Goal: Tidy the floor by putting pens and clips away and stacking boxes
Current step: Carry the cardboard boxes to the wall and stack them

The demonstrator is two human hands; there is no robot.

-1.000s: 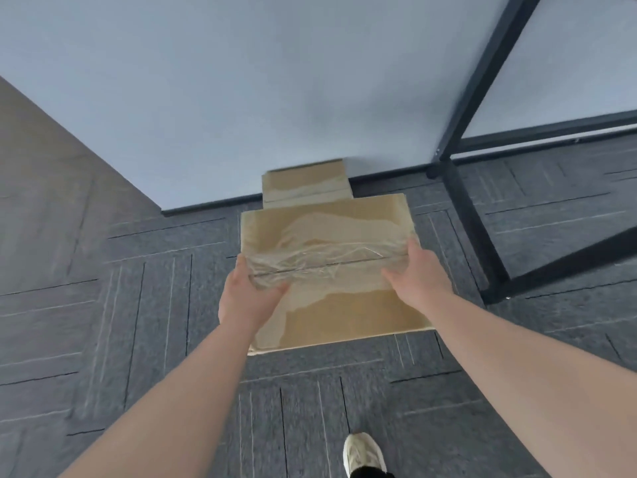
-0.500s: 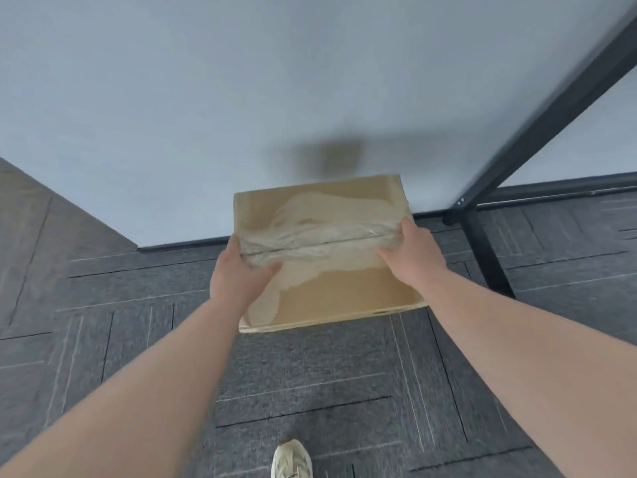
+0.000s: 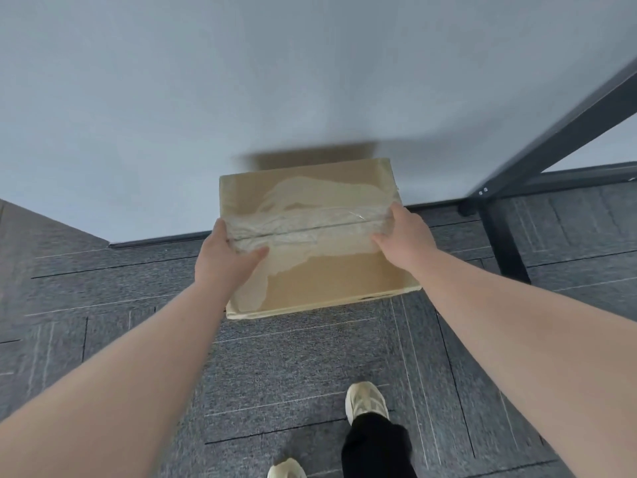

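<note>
I hold a flat brown cardboard box with clear tape across its top seam, out in front of me close to the wall. My left hand grips its left edge, thumb on top. My right hand grips its right edge. Behind the held box, against the wall, the blurred brown top of a second box shows; most of it is hidden by the box I hold.
A pale grey wall rises straight ahead with a dark skirting strip at the floor. A dark metal frame leg stands to the right. Grey carpet tiles cover the floor. My shoes are below.
I have stepped closer to the wall with the box in both hands. The box now covers most of the second box by the wall. My grip is the same.
</note>
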